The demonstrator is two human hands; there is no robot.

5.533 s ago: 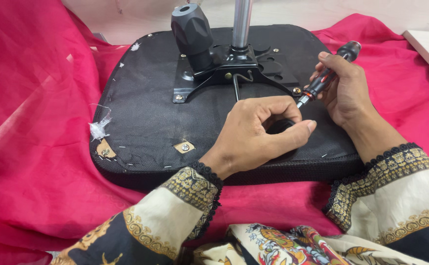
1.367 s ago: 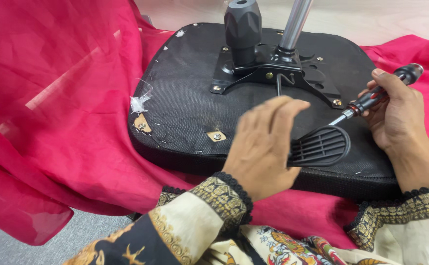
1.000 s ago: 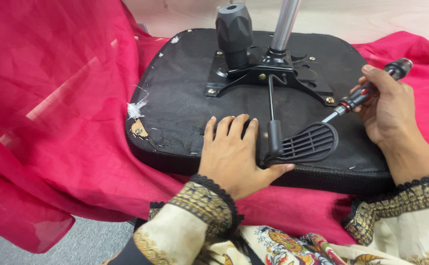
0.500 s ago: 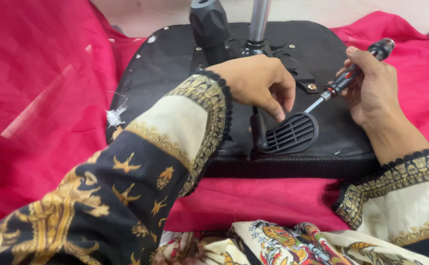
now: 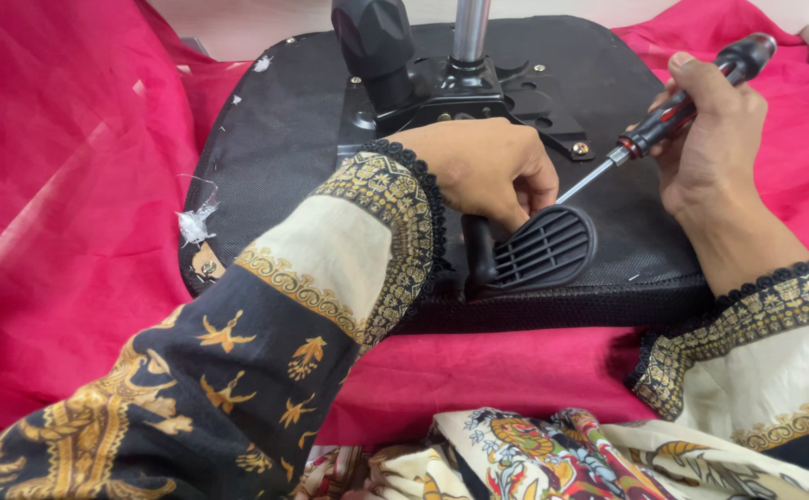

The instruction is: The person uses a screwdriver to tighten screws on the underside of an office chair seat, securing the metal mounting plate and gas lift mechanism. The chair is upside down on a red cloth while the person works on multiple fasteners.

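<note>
Head view: my left hand grips the lever paddle on the upturned seat. My right hand squeezes the screwdriver, its tip off the plate's screw. I think some tightening is left.

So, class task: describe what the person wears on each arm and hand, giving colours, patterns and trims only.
Both hands are bare, with no gloves. No rings or watch show. The left hand comes out of a wide sleeve with a black section printed with gold bird-like motifs, then a cream band, then a gold-patterned cuff edged in black lace. The right hand has a matching sleeve: cream cloth, gold-patterned cuff, black lace edge.
</note>
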